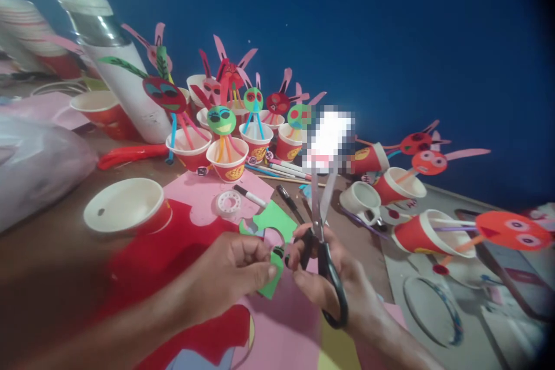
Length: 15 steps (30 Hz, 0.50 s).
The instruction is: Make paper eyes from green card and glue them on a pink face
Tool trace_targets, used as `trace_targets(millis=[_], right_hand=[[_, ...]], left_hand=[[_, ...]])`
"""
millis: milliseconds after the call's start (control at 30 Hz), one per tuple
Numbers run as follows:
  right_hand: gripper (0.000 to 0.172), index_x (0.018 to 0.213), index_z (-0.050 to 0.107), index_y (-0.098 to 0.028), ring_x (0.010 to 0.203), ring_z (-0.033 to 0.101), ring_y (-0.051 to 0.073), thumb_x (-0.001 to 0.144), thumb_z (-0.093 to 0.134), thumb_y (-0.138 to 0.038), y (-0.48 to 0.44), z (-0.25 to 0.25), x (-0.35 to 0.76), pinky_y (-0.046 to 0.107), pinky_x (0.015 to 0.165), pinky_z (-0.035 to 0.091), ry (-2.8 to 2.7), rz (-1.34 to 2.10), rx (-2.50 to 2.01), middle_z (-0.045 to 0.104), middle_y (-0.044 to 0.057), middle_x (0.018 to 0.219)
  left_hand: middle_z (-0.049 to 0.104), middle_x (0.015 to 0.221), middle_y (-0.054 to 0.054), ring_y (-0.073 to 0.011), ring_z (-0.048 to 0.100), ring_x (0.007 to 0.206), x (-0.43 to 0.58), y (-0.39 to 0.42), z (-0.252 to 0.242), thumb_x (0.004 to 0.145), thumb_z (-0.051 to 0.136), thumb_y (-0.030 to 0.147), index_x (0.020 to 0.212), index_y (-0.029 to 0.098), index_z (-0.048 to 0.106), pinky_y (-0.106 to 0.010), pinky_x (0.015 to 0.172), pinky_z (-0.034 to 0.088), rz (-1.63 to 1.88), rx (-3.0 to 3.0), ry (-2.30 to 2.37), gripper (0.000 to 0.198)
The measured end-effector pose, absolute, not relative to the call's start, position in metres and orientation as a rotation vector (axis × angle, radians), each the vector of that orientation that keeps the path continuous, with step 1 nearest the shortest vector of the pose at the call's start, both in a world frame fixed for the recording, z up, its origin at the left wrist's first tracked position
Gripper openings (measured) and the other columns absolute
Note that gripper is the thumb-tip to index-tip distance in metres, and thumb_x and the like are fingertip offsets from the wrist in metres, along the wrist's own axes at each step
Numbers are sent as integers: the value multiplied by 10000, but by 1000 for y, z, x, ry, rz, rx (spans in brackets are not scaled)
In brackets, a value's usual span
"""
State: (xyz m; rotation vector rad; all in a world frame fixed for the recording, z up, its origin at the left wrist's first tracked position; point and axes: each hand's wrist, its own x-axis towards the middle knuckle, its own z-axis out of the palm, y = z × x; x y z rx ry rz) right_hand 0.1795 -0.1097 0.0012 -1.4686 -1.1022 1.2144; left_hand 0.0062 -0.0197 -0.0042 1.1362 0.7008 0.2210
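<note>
My left hand (247, 266) pinches a small green paper piece (271, 288) between thumb and fingers; black marks like eyelashes show at its upper edge. Close by on the right, my right hand (329, 277) has its fingers through the black handles of a pair of scissors (318, 231). The blades point up, away from me, and stand slightly apart. Its thumb and fingertips come near the green piece, and I cannot tell whether they touch it. Behind my hands lies a cut green sheet (276, 218), next to a white tape roll (228, 203).
Red paper cups with paper faces on straws, such as a green one (221, 120), crowd the back. An empty cup (125, 205) lies left, beside red paper (151, 248). More cups (427, 231), a white mug (361, 202) and a bangle (433, 312) are right. A bottle (125, 75) leans back left.
</note>
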Motion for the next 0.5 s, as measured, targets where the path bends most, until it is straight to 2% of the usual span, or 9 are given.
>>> trace_targets(millis=[133,333,400,500], right_hand=[[420,1072,447,-233,730,581,140,740,704,-254,-108,4,176,234,626,492,-1063,1232,-1470,592,-22,812],[426,1030,468,-227,584,443,81,714,749,-270,-111,3,173,187,525,388,-979,1346,-1419,490,-64,739],[440,1052,468,-230,594,416,83,727,756,-300,-113,1,176,191,542,375,-993,1406,-1369,449,-68,733],[354,1005,487,-220,657,405,98,791,702,-403,-116,-1,183,208,605,365,-1140,1439,-1313,455,-45,769]], left_hand=[[467,527,47,-80,381,493,9,-25,-6,715,685,487,633,168,512,-221,494,269,197,1177,704,372],[481,515,56,-65,376,473,14,-29,-3,702,687,390,636,169,526,-200,474,270,215,1091,718,281],[514,530,44,-72,422,486,15,-28,-2,704,686,388,639,166,537,-201,489,307,213,1058,726,276],[544,551,32,-80,470,518,14,-25,-3,710,680,351,629,159,550,-201,525,353,262,1022,734,245]])
